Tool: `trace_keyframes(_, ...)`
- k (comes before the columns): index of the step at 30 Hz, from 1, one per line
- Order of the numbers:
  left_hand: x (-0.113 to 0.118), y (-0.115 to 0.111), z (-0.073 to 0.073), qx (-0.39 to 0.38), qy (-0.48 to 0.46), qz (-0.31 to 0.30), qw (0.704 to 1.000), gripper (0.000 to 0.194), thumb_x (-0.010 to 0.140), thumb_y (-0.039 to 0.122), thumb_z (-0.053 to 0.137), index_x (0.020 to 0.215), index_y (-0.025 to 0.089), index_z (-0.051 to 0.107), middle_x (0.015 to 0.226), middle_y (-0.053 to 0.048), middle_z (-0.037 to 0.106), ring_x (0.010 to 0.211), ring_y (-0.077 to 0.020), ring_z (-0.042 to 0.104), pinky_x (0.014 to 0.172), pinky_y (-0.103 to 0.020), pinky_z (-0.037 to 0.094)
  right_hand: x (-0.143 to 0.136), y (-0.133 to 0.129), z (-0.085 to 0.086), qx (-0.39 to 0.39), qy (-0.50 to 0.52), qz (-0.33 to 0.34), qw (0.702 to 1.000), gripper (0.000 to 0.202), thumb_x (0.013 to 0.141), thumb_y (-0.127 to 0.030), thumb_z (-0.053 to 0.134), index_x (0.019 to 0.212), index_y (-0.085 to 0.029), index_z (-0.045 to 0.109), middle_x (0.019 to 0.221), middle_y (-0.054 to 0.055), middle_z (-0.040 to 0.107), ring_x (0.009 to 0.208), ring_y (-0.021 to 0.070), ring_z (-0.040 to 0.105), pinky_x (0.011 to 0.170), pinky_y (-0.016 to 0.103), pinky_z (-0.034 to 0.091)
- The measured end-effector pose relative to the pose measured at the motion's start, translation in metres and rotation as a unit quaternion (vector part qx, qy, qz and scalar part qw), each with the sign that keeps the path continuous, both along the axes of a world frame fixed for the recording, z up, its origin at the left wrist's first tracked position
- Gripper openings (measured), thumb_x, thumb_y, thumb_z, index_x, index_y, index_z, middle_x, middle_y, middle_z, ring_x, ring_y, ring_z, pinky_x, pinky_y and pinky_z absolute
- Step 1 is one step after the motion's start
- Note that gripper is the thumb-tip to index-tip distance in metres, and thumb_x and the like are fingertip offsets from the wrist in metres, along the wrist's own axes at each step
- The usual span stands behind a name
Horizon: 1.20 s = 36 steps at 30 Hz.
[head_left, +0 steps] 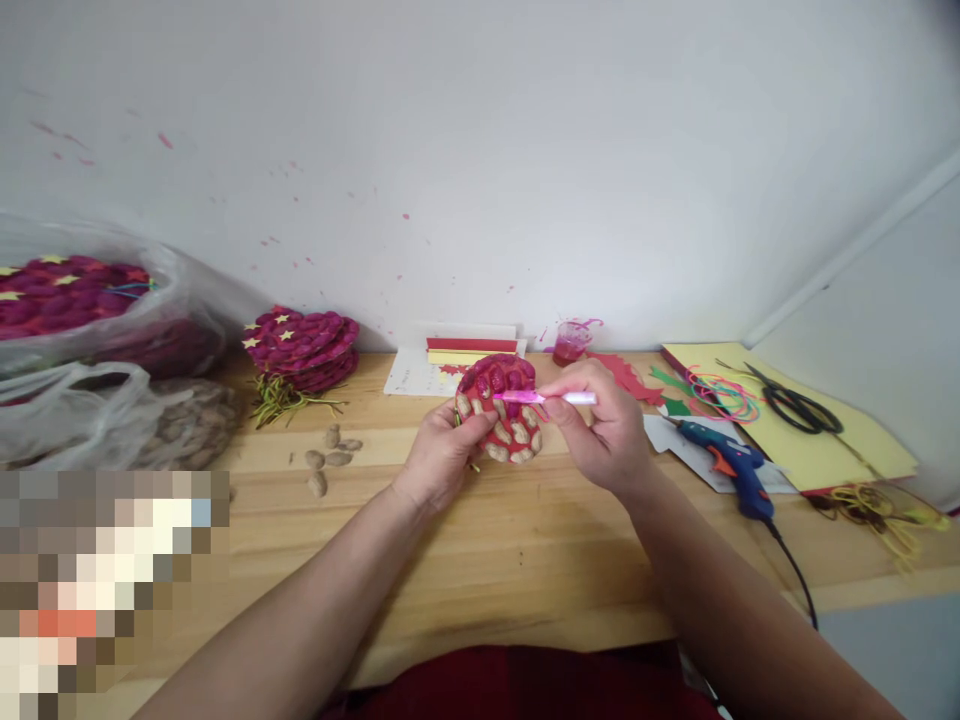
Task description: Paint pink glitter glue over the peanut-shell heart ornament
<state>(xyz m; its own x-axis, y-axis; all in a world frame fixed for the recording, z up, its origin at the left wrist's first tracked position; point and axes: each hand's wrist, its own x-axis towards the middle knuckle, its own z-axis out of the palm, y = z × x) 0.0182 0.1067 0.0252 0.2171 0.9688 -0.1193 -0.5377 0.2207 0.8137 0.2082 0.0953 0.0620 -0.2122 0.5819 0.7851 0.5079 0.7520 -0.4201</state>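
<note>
My left hand (442, 455) grips the left edge of a round red disc (501, 418) covered with peanuts, raised above the table. The peanuts on its upper part are coated magenta, while those lower down keep their plain tan shells. Held in the closed fingers of my right hand (604, 425) is a paintbrush (574, 398) with a white handle and a magenta-stained end. Its tip meets the disc near the painted peanuts. A small clear cup (571, 345) of magenta paint stands by the wall behind.
Left: stacked magenta peanut discs (307, 350), loose peanuts (330, 458), a plastic bag (67, 300) of discs and a bag of peanuts (187, 425). Right: a corded glue gun (739, 460), black scissors (799, 405) on yellow card (855, 450), coloured cord (724, 392) and red paper (626, 378).
</note>
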Motion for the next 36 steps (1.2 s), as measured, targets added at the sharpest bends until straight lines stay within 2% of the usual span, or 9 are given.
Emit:
trace_keyframes(12, 0.0018, -0.0016, 0.0030, 0.030, 0.019, -0.032, 0.999, 0.043, 0.059, 0.040, 0.098, 0.080, 0.013, 0.073, 0.068, -0.005, 0.075, 0.055, -0.0132, 0.064, 0.055, -0.024, 0.048, -0.0017, 0.0018, -0.0029, -0.022, 0.003, 0.014, 1.000, 0.008, 0.098, -0.018, 0.063, 0.100, -0.025, 0.066, 0.091, 0.001, 0.071, 0.087, 0.0188, 0.065, 0.079, 0.035, 0.048)
trace_keyframes(17, 0.0023, -0.0003, 0.0024, 0.035, 0.013, -0.012, 0.999, 0.044, 0.057, 0.042, 0.099, 0.076, 0.014, 0.071, 0.062, 0.000, 0.070, 0.051, -0.0092, 0.056, 0.054, -0.023, 0.044, 0.0029, 0.0038, -0.0017, -0.022, 0.005, 0.001, 1.000, 0.007, 0.097, -0.018, 0.065, 0.099, -0.024, 0.067, 0.092, 0.002, 0.071, 0.085, 0.0195, 0.065, 0.077, 0.035, 0.048)
trace_keyframes(20, 0.0017, 0.0006, 0.0004, 0.036, 0.027, -0.004, 0.999, 0.045, 0.057, 0.042, 0.099, 0.077, 0.014, 0.071, 0.066, -0.001, 0.071, 0.052, -0.0090, 0.054, 0.052, -0.022, 0.038, 0.0021, 0.0033, -0.0015, -0.023, 0.015, 0.006, 1.000, 0.007, 0.097, -0.018, 0.064, 0.099, -0.024, 0.067, 0.091, 0.002, 0.071, 0.084, 0.0193, 0.065, 0.076, 0.035, 0.048)
trace_keyframes(22, 0.0014, 0.0010, -0.0007, 0.032, 0.035, 0.002, 0.999, 0.045, 0.057, 0.042, 0.099, 0.076, 0.014, 0.069, 0.063, 0.001, 0.067, 0.049, -0.0070, 0.048, 0.049, -0.022, 0.032, 0.0010, 0.0028, -0.0015, -0.027, 0.006, 0.010, 1.000, 0.008, 0.097, -0.018, 0.064, 0.099, -0.025, 0.067, 0.091, 0.002, 0.072, 0.085, 0.0193, 0.066, 0.075, 0.035, 0.048)
trace_keyframes(25, 0.0014, 0.0013, -0.0014, 0.029, 0.036, 0.007, 0.999, 0.046, 0.057, 0.042, 0.099, 0.075, 0.015, 0.067, 0.061, 0.002, 0.065, 0.047, -0.0056, 0.043, 0.047, -0.022, 0.027, 0.0007, 0.0027, -0.0022, -0.010, 0.000, -0.013, 1.000, 0.006, 0.098, -0.020, 0.064, 0.099, -0.025, 0.068, 0.089, 0.002, 0.072, 0.084, 0.0200, 0.065, 0.077, 0.037, 0.048)
trace_keyframes(29, 0.0018, 0.0016, -0.0023, 0.022, 0.036, 0.002, 0.999, 0.046, 0.057, 0.043, 0.098, 0.077, 0.014, 0.068, 0.065, 0.000, 0.068, 0.050, -0.0072, 0.047, 0.048, -0.022, 0.028, 0.0019, 0.0034, -0.0041, -0.017, 0.022, -0.016, 0.999, 0.005, 0.098, -0.022, 0.064, 0.100, -0.025, 0.067, 0.091, 0.002, 0.071, 0.084, 0.0200, 0.065, 0.078, 0.038, 0.049)
trace_keyframes(32, 0.0015, 0.0013, -0.0027, 0.025, 0.041, 0.002, 0.999, 0.046, 0.058, 0.043, 0.098, 0.077, 0.014, 0.068, 0.061, 0.001, 0.065, 0.047, -0.0061, 0.043, 0.048, -0.022, 0.027, 0.0015, 0.0039, -0.0058, -0.029, 0.023, 0.001, 0.999, 0.005, 0.099, -0.022, 0.064, 0.101, -0.025, 0.067, 0.092, 0.003, 0.071, 0.084, 0.0194, 0.066, 0.077, 0.037, 0.050)
trace_keyframes(36, 0.0014, -0.0002, -0.0006, 0.036, 0.042, 0.000, 0.998, 0.042, 0.060, 0.042, 0.097, 0.077, 0.015, 0.069, 0.062, 0.002, 0.065, 0.048, -0.0066, 0.043, 0.049, -0.022, 0.031, 0.0005, 0.0038, -0.0062, -0.028, 0.035, -0.018, 0.999, 0.005, 0.099, -0.022, 0.063, 0.100, -0.025, 0.067, 0.091, 0.003, 0.071, 0.085, 0.0198, 0.066, 0.079, 0.037, 0.050)
